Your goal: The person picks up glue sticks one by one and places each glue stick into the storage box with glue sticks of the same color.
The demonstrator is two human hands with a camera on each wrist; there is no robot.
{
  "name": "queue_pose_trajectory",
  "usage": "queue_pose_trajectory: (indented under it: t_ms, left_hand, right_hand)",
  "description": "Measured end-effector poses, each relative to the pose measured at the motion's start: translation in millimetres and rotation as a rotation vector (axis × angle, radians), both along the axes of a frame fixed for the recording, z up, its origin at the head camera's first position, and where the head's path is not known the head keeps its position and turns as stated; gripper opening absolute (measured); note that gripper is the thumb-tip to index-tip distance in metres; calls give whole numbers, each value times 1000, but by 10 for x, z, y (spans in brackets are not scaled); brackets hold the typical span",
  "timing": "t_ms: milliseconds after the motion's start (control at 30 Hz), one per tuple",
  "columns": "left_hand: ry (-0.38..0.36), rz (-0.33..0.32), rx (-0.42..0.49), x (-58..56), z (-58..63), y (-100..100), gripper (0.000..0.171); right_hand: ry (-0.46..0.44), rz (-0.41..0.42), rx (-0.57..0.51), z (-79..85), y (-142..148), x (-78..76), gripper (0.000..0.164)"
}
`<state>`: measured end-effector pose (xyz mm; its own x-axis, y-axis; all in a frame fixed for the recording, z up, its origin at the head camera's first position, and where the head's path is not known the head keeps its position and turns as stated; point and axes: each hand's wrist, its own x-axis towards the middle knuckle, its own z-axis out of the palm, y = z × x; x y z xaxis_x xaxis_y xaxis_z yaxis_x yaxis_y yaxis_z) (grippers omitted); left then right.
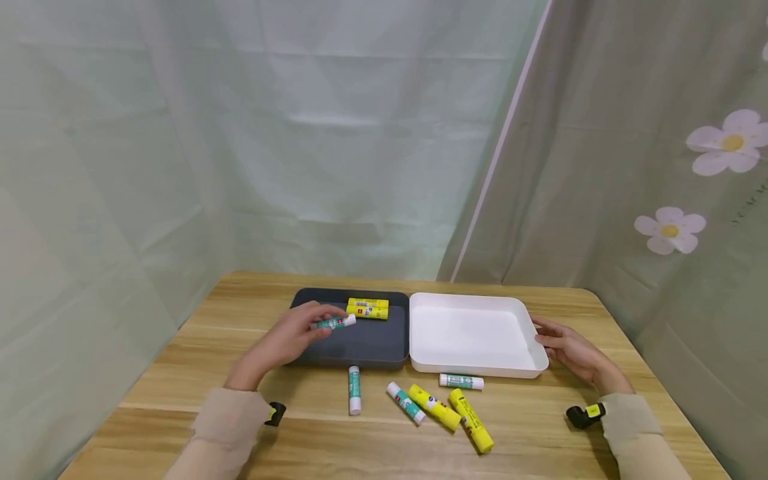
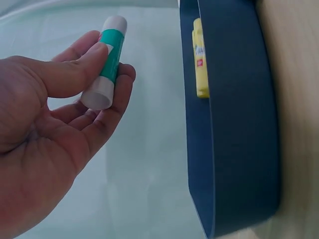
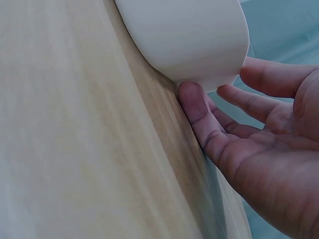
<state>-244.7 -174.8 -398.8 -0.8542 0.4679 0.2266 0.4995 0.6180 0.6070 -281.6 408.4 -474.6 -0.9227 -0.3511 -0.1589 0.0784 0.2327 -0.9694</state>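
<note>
My left hand [image 1: 292, 333] pinches a green-and-white glue stick [image 2: 111, 62] between thumb and fingers, above the left part of the dark tray [image 1: 366, 343]. Inside that tray two yellow glue sticks [image 1: 367, 312] lie side by side at the back. On the right, my right hand [image 1: 570, 347] touches the right end of the white tray [image 1: 474, 333] with extended fingers. Its fingertips [image 3: 192, 97] rest low against the tray's outer wall in the right wrist view. The white tray's inside is bare.
Before the trays lie green-and-white glue sticks, one upright in view [image 1: 355, 390], one slanted [image 1: 405, 403], one sideways [image 1: 461, 381]. Beside them are two yellow glue sticks, one left [image 1: 435, 407] and one right [image 1: 471, 421]. Curtains [image 1: 336, 167] hang behind the wooden table [image 1: 180, 387].
</note>
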Motion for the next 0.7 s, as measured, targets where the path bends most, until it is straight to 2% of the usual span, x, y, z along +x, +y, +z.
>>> queue_pose_trajectory:
  t_ms: [233, 433, 700]
  left_hand:
    - [24, -29, -1, -120, 87, 252, 37]
    - [-10, -27, -2, -200, 114, 416, 37]
    - [-25, -23, -58, -245, 162, 561, 36]
  right_hand:
    - [2, 2, -5, -4, 3, -2, 71]
    - [1, 4, -12, 0, -1, -1, 71]
    - [3, 7, -5, 4, 9, 1, 70]
